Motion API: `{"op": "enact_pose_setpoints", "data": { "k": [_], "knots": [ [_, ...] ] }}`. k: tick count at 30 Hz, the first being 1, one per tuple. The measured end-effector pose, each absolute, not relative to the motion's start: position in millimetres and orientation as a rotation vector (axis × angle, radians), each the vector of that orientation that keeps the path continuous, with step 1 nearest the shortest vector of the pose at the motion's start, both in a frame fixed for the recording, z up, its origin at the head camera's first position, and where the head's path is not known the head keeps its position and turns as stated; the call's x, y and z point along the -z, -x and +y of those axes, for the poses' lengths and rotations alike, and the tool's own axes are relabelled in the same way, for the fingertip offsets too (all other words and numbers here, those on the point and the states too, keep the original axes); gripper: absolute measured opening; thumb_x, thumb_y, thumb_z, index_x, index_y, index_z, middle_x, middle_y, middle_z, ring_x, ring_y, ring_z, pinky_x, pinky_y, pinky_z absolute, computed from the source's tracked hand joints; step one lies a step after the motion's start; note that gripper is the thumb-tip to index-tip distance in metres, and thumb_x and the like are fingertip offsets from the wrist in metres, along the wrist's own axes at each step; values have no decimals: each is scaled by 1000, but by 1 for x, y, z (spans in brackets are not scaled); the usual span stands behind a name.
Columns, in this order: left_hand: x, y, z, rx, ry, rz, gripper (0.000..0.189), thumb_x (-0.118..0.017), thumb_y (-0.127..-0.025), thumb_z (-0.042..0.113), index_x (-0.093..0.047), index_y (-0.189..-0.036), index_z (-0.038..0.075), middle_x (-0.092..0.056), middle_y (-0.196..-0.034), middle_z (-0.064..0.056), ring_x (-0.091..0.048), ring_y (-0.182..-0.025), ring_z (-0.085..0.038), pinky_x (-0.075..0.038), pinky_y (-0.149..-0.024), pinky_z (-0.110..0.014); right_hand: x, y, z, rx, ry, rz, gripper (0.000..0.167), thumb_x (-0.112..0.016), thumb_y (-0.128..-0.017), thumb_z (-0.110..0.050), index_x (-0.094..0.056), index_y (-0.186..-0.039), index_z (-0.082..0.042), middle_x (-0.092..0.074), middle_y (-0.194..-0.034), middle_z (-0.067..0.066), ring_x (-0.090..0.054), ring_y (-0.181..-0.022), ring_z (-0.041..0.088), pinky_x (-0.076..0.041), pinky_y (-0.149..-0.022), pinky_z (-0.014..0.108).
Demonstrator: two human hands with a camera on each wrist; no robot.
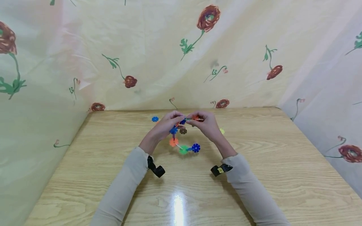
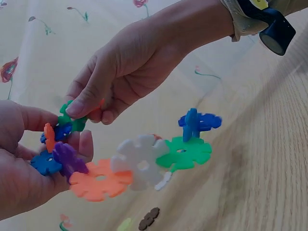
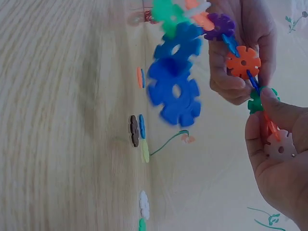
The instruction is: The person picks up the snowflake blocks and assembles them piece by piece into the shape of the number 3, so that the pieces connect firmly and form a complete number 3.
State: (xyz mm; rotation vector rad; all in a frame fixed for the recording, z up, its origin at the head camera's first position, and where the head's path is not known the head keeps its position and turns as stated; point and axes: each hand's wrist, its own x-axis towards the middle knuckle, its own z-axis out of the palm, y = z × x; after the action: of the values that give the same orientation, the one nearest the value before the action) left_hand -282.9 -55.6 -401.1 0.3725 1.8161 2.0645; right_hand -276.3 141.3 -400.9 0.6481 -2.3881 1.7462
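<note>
Both hands hold a chain of slotted plastic flower discs over the table. My left hand [image 1: 167, 125] grips its middle, near an orange disc [image 3: 243, 62] and a purple disc [image 2: 70, 159]. From there one end hangs free: a coral disc [image 2: 89, 186], a white disc [image 2: 130, 163], a light green disc [image 2: 192, 154] and blue discs [image 2: 209, 121]. With thumb and fingers, my right hand [image 1: 206, 124] pinches a green disc [image 3: 254, 104], which meets a dark blue disc at the left fingertips. An orange disc and a whitish disc [image 3: 281, 149] lie partly hidden in the right hand.
Loose discs lie on the wooden table [image 1: 113, 157] beyond and around the hands: a blue one [image 1: 155, 119], a brown one [image 1: 183, 131] and a yellow-green one [image 1: 222, 131]. A flowered cloth [image 1: 158, 62] rises behind the table and along its sides.
</note>
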Motion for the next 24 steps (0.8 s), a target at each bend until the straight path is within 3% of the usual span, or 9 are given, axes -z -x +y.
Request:
{"op": "enact_pose_setpoints", "data": {
  "k": [3, 8, 11, 16, 24],
  "knots": [
    [403, 283, -54, -2006, -344, 1853, 19, -55, -107, 20, -58, -118, 4, -57, -107, -2, -57, -101, -18, -40, -114, -61, 400, 277, 143, -1737, -659, -2453, 29, -75, -92, -6, -64, -117, 1, -68, -111, 19, -69, -90, 17, -60, -74, 25],
    [408, 284, -56, -1926, -380, 1930, 25, -64, -102, 25, -67, -119, 7, -63, -112, -4, -55, -116, -40, -43, -108, -61, 399, 281, 147, -1733, -750, -2540, 63, -76, -88, 3, -45, -142, -7, -63, -124, 20, -68, -105, 30, -61, -83, 29],
    [409, 284, -59, -1909, -390, 1946, 27, -67, -100, 25, -69, -121, 9, -65, -114, -5, -56, -116, -42, -44, -106, -61, 398, 282, 149, -1726, -800, -2602, 75, -77, -87, 3, -39, -149, -13, -61, -128, 19, -67, -110, 33, -61, -89, 35],
    [408, 285, -63, -1896, -381, 1984, 31, -70, -98, 27, -71, -124, 9, -70, -114, -3, -62, -114, -32, -47, -107, -59, 394, 282, 153, -1701, -842, -2710, 78, -79, -89, -7, -37, -153, -19, -59, -134, 16, -65, -116, 34, -58, -96, 47],
    [407, 286, -65, -1890, -348, 1975, 31, -72, -97, 28, -73, -122, 10, -73, -114, -6, -58, -123, -48, -46, -109, -59, 380, 283, 183, -1640, -752, -2850, 75, -81, -89, -17, -41, -153, -18, -53, -141, 16, -56, -128, 37, -54, -101, 50]
  ]
}}
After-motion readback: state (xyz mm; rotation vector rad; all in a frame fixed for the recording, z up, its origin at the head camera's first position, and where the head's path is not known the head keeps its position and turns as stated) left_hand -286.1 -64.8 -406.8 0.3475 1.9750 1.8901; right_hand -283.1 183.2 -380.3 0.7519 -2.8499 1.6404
